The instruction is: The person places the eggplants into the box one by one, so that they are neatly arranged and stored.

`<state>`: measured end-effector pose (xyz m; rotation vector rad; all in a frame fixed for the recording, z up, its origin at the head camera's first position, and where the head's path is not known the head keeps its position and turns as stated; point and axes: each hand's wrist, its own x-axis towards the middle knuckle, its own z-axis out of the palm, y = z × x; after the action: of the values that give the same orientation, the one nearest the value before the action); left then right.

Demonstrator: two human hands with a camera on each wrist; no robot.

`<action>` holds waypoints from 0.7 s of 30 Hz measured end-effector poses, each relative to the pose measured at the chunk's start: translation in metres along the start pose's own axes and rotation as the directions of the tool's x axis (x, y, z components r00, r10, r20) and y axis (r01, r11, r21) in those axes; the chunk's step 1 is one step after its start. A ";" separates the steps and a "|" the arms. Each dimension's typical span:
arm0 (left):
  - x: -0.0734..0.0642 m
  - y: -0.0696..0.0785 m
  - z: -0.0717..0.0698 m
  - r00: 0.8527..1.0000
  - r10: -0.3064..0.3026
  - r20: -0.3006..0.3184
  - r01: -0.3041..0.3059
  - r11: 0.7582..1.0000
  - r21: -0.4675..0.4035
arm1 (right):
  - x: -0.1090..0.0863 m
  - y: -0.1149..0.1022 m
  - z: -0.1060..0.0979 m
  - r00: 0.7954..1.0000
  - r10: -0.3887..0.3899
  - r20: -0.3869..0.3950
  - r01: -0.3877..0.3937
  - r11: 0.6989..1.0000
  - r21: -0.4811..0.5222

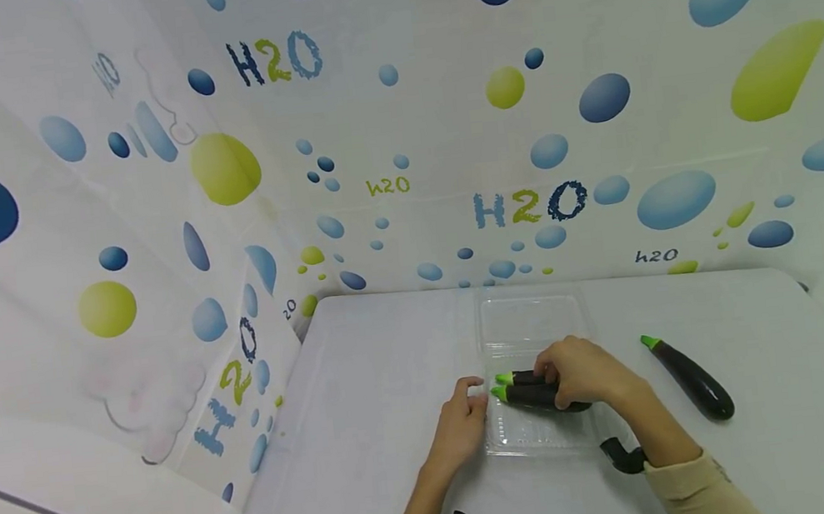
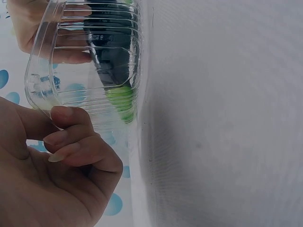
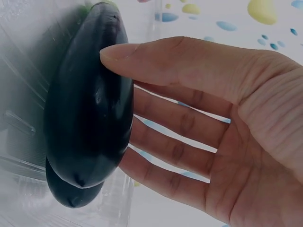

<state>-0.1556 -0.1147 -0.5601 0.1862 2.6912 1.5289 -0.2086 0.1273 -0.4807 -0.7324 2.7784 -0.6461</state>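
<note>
A clear plastic container (image 1: 544,436) lies with its lid (image 1: 530,316) folded open toward the back. Inside it, two dark eggplants with green stem ends lie side by side, the nearer eggplant (image 1: 528,396) and the farther eggplant (image 1: 521,378). My right hand (image 1: 582,373) grips the nearer one from above, its thumb (image 3: 142,61) on the skin and its fingers behind. Whether those fingers also touch the farther one is hidden. At the container's left side, my left hand (image 1: 460,428) pinches the rim with curled fingers (image 2: 71,137).
A third eggplant (image 1: 692,378) lies on the white table (image 1: 366,396) to the right of the container. Behind and left of the table hangs a white curtain (image 1: 398,124) with blue and green spots. Each wrist wears a small black camera.
</note>
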 end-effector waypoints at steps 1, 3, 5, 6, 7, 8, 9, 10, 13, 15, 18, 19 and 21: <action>0.000 0.000 0.000 1.000 0.001 -0.001 -0.001 1.000 -0.002 | 0.000 0.000 0.000 1.000 0.000 -0.001 0.000 1.000 -0.003; 0.000 0.000 0.000 1.000 0.000 0.001 0.000 1.000 -0.004 | 0.000 -0.002 0.001 1.000 0.005 -0.001 -0.005 1.000 -0.011; 0.000 0.000 -0.001 1.000 0.001 -0.001 -0.001 1.000 -0.005 | 0.000 -0.002 0.002 1.000 0.013 0.000 -0.013 1.000 -0.021; 0.000 0.000 -0.001 1.000 -0.004 0.001 0.004 1.000 -0.004 | 0.001 -0.002 0.003 1.000 0.019 0.002 -0.018 1.000 -0.025; 0.000 -0.001 -0.001 1.000 -0.003 0.000 0.003 1.000 -0.006 | 0.001 -0.003 0.004 1.000 0.025 0.004 -0.024 0.999 -0.029; 0.000 -0.002 -0.002 1.000 -0.001 0.000 0.001 1.000 -0.003 | 0.001 -0.004 0.005 1.000 0.030 0.005 -0.030 0.999 -0.032; 0.000 -0.002 -0.002 1.000 0.000 0.000 0.000 1.000 -0.002 | 0.001 -0.004 0.006 0.999 0.034 0.005 -0.034 0.999 -0.036; 0.000 -0.002 -0.002 1.000 0.001 0.000 -0.001 1.000 0.000 | 0.001 -0.005 0.007 0.999 0.042 0.006 -0.041 0.998 -0.038; 0.000 -0.003 -0.002 1.000 -0.003 0.002 0.003 1.000 0.007 | 0.002 -0.006 0.009 0.998 0.055 0.005 -0.054 0.997 -0.047; -0.001 -0.004 -0.002 1.000 -0.006 0.004 0.006 1.000 0.007 | 0.002 -0.006 0.011 0.998 0.059 0.003 -0.059 0.997 -0.051; -0.001 -0.005 -0.002 1.000 -0.009 0.009 0.009 1.000 0.005 | 0.002 -0.006 0.012 0.998 0.067 0.003 -0.067 0.997 -0.048; -0.002 -0.006 -0.002 1.000 -0.008 0.010 0.008 1.000 0.005 | 0.002 -0.006 0.012 0.998 0.066 0.004 -0.066 0.997 -0.046; -0.002 -0.006 -0.002 1.000 -0.006 0.012 0.006 1.000 0.004 | 0.001 -0.007 0.013 0.997 0.074 0.008 -0.074 0.997 -0.036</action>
<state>-0.1544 -0.1198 -0.5642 0.1861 2.6834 1.5162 -0.2034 0.1167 -0.4889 -0.6343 2.8003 -0.5791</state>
